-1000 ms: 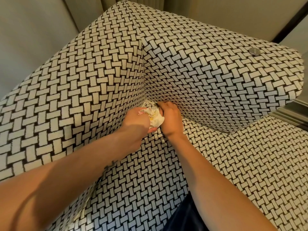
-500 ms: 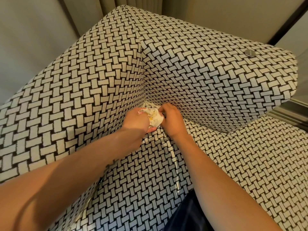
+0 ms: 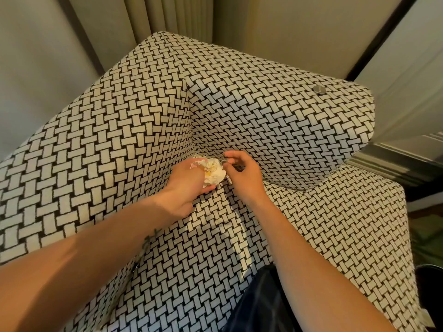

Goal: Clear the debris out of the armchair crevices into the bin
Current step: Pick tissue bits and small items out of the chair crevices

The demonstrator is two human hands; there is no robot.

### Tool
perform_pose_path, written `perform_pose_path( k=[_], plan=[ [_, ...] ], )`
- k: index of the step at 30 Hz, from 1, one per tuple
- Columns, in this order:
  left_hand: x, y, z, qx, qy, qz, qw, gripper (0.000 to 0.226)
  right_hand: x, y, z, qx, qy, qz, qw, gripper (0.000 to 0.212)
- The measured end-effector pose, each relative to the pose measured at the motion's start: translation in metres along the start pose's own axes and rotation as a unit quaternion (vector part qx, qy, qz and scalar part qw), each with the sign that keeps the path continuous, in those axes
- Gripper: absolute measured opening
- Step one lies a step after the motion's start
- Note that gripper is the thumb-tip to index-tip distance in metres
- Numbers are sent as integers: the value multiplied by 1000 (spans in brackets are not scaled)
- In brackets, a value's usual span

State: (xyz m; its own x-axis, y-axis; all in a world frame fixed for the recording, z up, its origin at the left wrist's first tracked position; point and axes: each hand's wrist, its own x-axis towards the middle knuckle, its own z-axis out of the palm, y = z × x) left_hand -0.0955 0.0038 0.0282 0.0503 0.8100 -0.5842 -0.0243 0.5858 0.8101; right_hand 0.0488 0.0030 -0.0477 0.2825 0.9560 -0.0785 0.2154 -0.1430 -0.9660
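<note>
Two hands: both meet at the inner corner of the armchair [image 3: 275,121], just left of the frame's centre. The bare forearms reach in from the lower left and lower right.
Left hand [image 3: 189,183]: its back is toward the camera and its fingers are curled round a crumpled paper wad [image 3: 215,173], grasping it.
Crumpled paper wad: white with yellowish and pink patches, just above the seat cushion [image 3: 203,248], beside the crevice [image 3: 195,155] and close against the other hand's fingers.
Right hand [image 3: 242,174]: the fingers are bent, with thumb and forefinger drawn together at the crevice line just right of the wad. A small pale glint shows at their tips, too small to identify, so I cannot tell whether it grasps anything.
Crevice: the seam where the chair's left and right upholstered panels meet the seat cushion.
Armchair: black-and-cream basket-weave fabric fills most of the frame.
Round metal disc [image 3: 320,89]: lies on top of the right panel, upper right.
Curtain [image 3: 167,15]: pleated and beige, at the top centre behind the chair.
Dark garment [image 3: 259,307]: bottom centre, on the seat's front.
</note>
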Motion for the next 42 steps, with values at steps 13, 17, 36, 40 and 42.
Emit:
perform_pose_path(
  k=[13,17,36,40,42],
  plan=[
    [-38,12,12,85,-126,111,982,35,-51,-60,-66,126,71,15,989,14],
    [-55,26,22,82,-110,145,980,36,-59,-89,-103,67,75,-15,995,13],
    [-72,55,106,53,-155,117,980,18,-14,-111,-169,-413,102,-105,899,60],
    [-68,55,104,60,-149,113,980,17,-15,-103,-169,-465,95,-108,874,68],
    [-68,53,101,62,-149,109,981,17,-19,-102,-168,-465,99,-126,871,73]
  ],
)
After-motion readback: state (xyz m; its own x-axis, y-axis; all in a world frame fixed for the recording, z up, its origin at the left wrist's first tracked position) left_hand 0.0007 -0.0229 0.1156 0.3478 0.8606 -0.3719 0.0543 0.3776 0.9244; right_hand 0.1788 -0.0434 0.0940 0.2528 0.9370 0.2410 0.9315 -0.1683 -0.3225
